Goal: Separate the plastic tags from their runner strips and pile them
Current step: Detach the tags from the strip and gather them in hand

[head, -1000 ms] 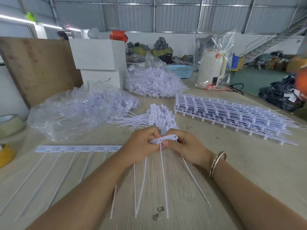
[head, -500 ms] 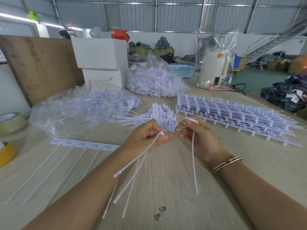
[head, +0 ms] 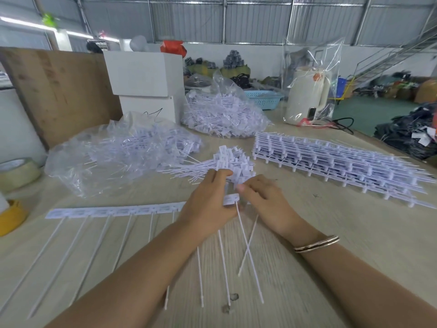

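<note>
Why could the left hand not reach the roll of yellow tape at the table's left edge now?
It probably could, but not at once: the left hand grips a strip of tags together with the right hand. The table between it and the yellow tape looks free.

Counts across the worktop (head: 331,233)

Two hands (head: 208,207) (head: 267,204), one bangle (head: 316,243). One strip (head: 113,212) with six tags visibly attached. Two clear bags (head: 118,152) (head: 222,117) of tags, one loose pile (head: 234,162), one stack (head: 343,164) of strips, too many to count. Two white boxes (head: 142,74) (head: 151,107), two tape rolls (head: 16,171) (head: 9,216), one kettle (head: 307,93), one blue basket (head: 264,98).
</note>
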The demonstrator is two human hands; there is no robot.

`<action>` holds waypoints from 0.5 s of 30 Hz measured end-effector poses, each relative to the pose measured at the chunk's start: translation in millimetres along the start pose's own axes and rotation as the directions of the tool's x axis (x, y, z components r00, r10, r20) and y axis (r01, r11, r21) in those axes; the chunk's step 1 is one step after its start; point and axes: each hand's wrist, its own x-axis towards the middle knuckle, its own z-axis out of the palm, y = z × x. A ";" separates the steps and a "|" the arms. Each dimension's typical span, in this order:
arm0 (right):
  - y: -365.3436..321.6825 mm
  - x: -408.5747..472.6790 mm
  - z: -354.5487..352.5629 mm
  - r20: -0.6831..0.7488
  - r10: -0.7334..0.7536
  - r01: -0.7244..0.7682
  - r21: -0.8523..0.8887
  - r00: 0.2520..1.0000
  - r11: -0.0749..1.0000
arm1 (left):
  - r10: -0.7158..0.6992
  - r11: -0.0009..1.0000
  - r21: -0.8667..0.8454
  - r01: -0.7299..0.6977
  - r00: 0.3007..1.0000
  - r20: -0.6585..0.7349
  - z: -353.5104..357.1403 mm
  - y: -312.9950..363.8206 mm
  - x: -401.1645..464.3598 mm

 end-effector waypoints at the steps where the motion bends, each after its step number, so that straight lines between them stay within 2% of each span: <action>1: -1.0 -1.5 1.8 0.064 0.009 -0.005 -0.054 0.998 0.999 | 0.032 0.999 0.005 -0.032 0.999 0.008 0.6 2.2 -0.5; 3: 1.0 0.1 1.8 0.116 0.018 -0.009 -0.080 0.993 0.997 | 0.106 0.994 0.021 -0.107 0.993 0.047 -1.1 3.8 -1.3; 6: 0.3 3.5 -5.5 0.021 0.062 -0.065 0.232 0.998 0.970 | 0.135 0.986 0.087 -0.145 0.985 0.104 -12.4 0.4 -1.7; 8: 1.9 5.0 -7.9 -0.008 0.127 -0.118 0.326 0.992 0.938 | 0.107 0.978 0.165 -0.125 0.988 0.116 -17.3 -4.5 -2.3; 11: 3.0 4.3 -5.4 0.072 0.098 -0.111 0.204 0.993 0.973 | 0.087 0.964 0.240 -0.114 0.989 0.122 -12.3 -5.9 -3.3; 15: -0.1 0.9 -4.1 0.160 0.031 -0.047 0.099 0.987 0.994 | 0.083 0.973 0.209 -0.099 0.993 0.082 -9.4 -8.7 -0.2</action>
